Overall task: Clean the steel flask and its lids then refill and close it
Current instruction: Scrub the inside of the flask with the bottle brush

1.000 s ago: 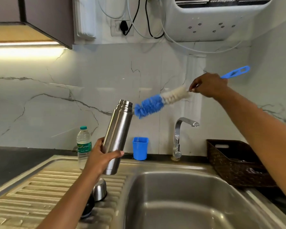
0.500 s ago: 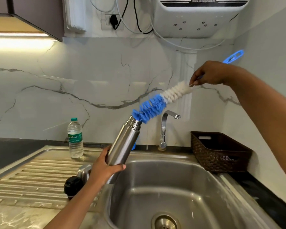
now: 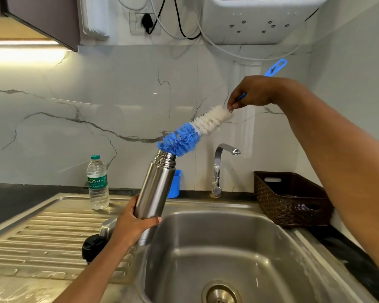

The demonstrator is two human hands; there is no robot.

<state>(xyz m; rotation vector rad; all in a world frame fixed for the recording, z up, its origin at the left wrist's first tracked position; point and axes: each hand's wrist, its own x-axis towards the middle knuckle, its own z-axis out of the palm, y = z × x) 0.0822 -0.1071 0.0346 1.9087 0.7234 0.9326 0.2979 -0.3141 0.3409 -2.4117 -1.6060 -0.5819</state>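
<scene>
Left fingers (image 3: 149, 221) grip flask (image 3: 157, 186); right (image 3: 235, 103) pinch brush (image 3: 184, 139).

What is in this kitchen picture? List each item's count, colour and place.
Flask: one, steel, tilted over the sink edge.
Bottle brush: one, blue and white, tip at flask's mouth.
Steel lid: one, silver, on draining board.
Black lid: one, black, beside it.
Water bottle: one, clear, green cap, draining board.
Cup: one, blue, behind flask.
Tap: one, chrome, behind sink.
Basket: one, brown, right of sink.
Left hand: one, grips flask.
Right hand: one, grips brush handle.
</scene>
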